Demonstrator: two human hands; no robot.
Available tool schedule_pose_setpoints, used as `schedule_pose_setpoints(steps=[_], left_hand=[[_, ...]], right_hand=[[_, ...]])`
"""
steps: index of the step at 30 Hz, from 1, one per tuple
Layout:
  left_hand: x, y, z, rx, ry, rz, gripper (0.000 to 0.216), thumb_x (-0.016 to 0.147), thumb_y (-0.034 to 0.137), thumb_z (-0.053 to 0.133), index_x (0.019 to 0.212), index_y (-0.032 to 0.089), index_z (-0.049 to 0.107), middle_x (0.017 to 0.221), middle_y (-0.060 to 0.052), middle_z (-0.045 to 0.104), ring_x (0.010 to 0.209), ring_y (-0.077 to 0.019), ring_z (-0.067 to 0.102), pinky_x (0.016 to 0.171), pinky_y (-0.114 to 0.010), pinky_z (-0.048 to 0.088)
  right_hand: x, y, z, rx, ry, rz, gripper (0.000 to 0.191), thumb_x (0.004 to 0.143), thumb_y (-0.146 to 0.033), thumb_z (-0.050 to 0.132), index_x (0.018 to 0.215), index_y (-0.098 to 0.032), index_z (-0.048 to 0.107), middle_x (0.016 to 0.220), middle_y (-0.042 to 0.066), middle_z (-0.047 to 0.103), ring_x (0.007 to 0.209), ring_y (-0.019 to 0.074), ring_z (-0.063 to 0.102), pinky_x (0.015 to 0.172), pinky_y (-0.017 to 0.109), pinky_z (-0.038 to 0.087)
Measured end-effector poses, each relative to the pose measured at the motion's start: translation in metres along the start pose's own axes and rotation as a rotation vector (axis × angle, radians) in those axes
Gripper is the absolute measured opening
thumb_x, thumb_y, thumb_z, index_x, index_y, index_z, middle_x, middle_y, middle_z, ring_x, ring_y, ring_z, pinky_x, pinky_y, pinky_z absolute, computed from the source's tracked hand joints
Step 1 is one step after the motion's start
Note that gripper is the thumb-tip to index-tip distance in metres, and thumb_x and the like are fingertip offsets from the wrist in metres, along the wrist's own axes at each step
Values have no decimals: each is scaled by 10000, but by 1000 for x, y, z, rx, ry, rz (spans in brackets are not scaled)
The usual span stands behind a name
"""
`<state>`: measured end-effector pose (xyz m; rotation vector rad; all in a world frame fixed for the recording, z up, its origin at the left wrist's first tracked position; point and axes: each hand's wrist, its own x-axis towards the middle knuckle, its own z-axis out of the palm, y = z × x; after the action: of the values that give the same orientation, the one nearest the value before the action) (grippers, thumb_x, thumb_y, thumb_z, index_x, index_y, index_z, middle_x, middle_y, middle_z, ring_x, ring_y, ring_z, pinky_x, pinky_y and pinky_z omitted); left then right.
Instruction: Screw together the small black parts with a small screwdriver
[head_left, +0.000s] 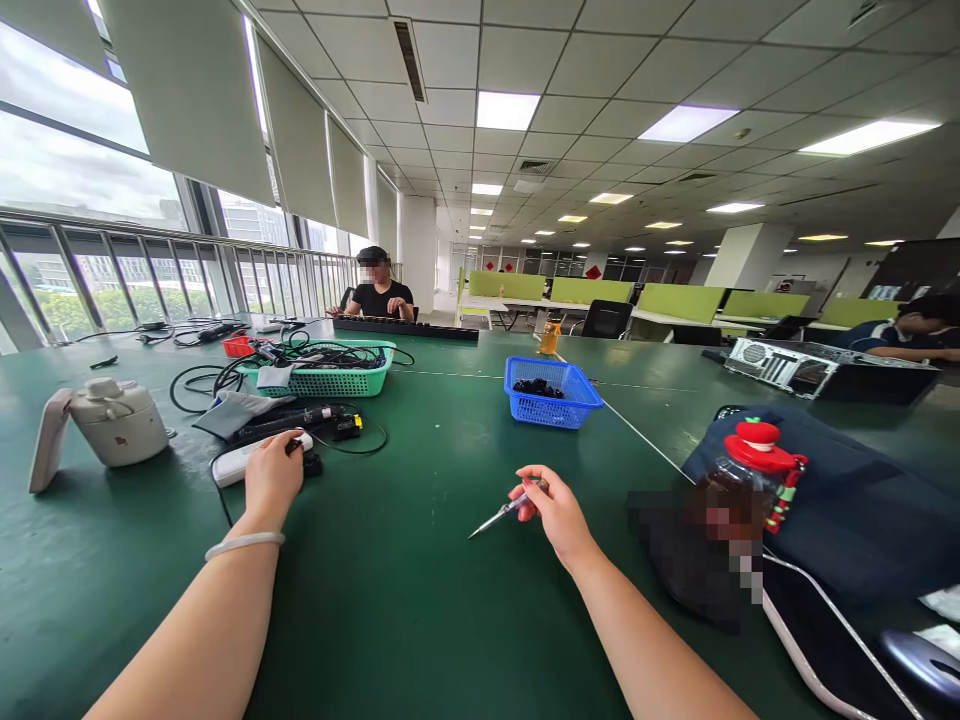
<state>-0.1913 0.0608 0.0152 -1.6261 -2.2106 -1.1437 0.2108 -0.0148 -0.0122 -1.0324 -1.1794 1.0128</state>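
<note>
My right hand (553, 515) is closed round the handle of a small screwdriver (495, 520). Its thin metal shaft points down and to the left, just over the green table (420, 600). On the left, my left hand (274, 478) is pinched at the near end of a white power strip (234, 465). Something small and dark shows at its fingertips, too covered to name. A black plug or adapter (312, 464) lies right beside those fingers. Behind them rest a black cable bundle with a yellow tag (349, 425) and a grey cloth pouch (238, 414).
A blue basket (553, 412) holds small black parts; a green basket (330, 380) holds cables. A white jug (124, 425) stands left. At right are a red-lidded bottle (757, 450), a dark bag (862, 500), a phone (832, 640) and a metal computer case (825, 370). Two people sit farther off.
</note>
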Motion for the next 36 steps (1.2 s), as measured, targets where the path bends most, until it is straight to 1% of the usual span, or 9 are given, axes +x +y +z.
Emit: schedule_pose_setpoints(steps=[3, 6, 9, 15, 19, 23, 26, 29, 36], left_hand=[[-1, 4, -5, 1, -38, -63, 350, 833, 266, 531, 1155, 166, 624, 1037, -127, 697, 1016, -312, 611, 880, -416, 479], [-3, 8, -9, 28, -53, -78, 315, 869, 330, 506, 1092, 165, 654, 1002, -149, 696, 1012, -328, 608, 852, -418, 475], [-5, 9, -11, 34, -37, -78, 327, 897, 358, 457, 1059, 181, 680, 1023, -158, 678, 1013, -330, 602, 830, -419, 480], [-5, 7, -7, -47, -1, -60, 353, 907, 309, 432, 1102, 174, 693, 1136, -153, 599, 1054, -291, 582, 902, -390, 476], [-4, 5, -4, -20, -19, -49, 388, 916, 251, 385, 1197, 181, 643, 1191, -172, 566, 1079, -302, 576, 908, -405, 471], [-3, 3, -3, 7, -49, -101, 429, 886, 249, 461, 1303, 167, 525, 1150, -182, 626, 1088, -324, 584, 887, -421, 471], [-3, 3, -4, 12, -65, -132, 382, 869, 278, 508, 1231, 170, 561, 1082, -161, 680, 1061, -325, 603, 867, -417, 476], [-3, 4, -6, 48, -97, -128, 337, 882, 281, 486, 1179, 192, 618, 1042, -152, 703, 1019, -324, 626, 841, -415, 480], [-1, -2, -4, 134, -123, -99, 422, 904, 248, 414, 1272, 194, 614, 986, -176, 717, 952, -340, 651, 793, -434, 488]], right_hand=[[-1, -1, 0, 0, 4, -2, 360, 723, -495, 686, 902, -191, 615, 699, 23, 685, 484, 129, 568, 524, 288, 487], [-1, -2, 1, -1, 1, -4, 356, 721, -492, 689, 902, -194, 616, 703, 22, 686, 486, 129, 569, 524, 287, 486], [-1, -1, 1, 1, 2, -3, 352, 721, -492, 686, 900, -197, 614, 700, 22, 684, 485, 132, 569, 525, 292, 488], [0, -1, 0, 6, -6, -1, 342, 723, -467, 682, 909, -190, 606, 706, 21, 687, 481, 124, 566, 525, 284, 485], [-1, -1, 1, 2, -6, -4, 326, 737, -460, 673, 911, -192, 608, 705, 17, 686, 485, 124, 569, 534, 285, 488], [-1, -2, 1, 8, -7, -5, 344, 728, -476, 680, 906, -190, 608, 698, 19, 685, 482, 125, 566, 528, 284, 488], [-1, -2, 1, 0, -6, -9, 348, 727, -485, 681, 904, -193, 610, 699, 20, 685, 481, 128, 569, 525, 288, 491], [-1, -2, 1, -6, -1, -10, 348, 728, -487, 678, 904, -194, 610, 702, 21, 687, 480, 128, 569, 524, 289, 492], [-1, -1, 1, -14, -6, -14, 345, 725, -489, 680, 900, -199, 610, 699, 22, 686, 479, 132, 569, 516, 294, 494]])
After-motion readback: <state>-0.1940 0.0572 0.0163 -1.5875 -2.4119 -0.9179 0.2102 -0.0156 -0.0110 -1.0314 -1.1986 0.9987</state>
